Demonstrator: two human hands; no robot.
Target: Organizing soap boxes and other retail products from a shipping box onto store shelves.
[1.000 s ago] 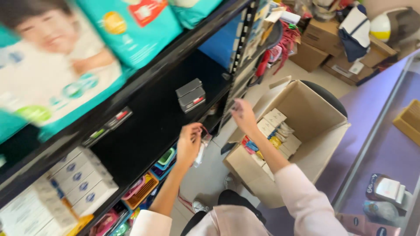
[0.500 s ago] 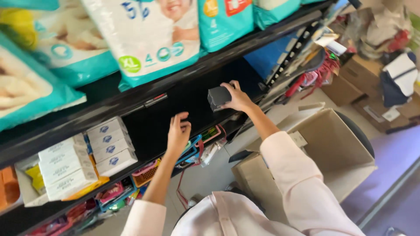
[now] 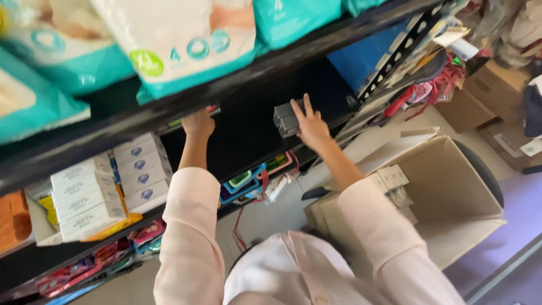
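— Shop shelving fills most of what I can see: dark metal shelves (image 3: 237, 121), nappy packs (image 3: 186, 39) up top, white cartons (image 3: 107, 189) stacked lower on the left, and an open cardboard box (image 3: 446, 186) on the floor at the right.

— What's changed just now?

— A moment ago the right hand (image 3: 309, 125) was still carrying the small dark boxes (image 3: 287, 118) up toward the middle shelf. Now they sit on the shelf, and that hand lies flat against their right side, fingers spread, not pinching anything. I'd judge the stack is placed and is only being nudged into line.

— And the other hand?

— The left hand (image 3: 197, 123) has come up to the front edge of the shelf above, left of the stack. Its fingers curl over the lip; it looks like a steadying grip, nothing else held.

— Which way do the boxes lie?

— Two stacked, flat, the long side running along the shelf, short ends facing left toward the bare shelf and right into the palm. They stand well apart from the white cartons below.
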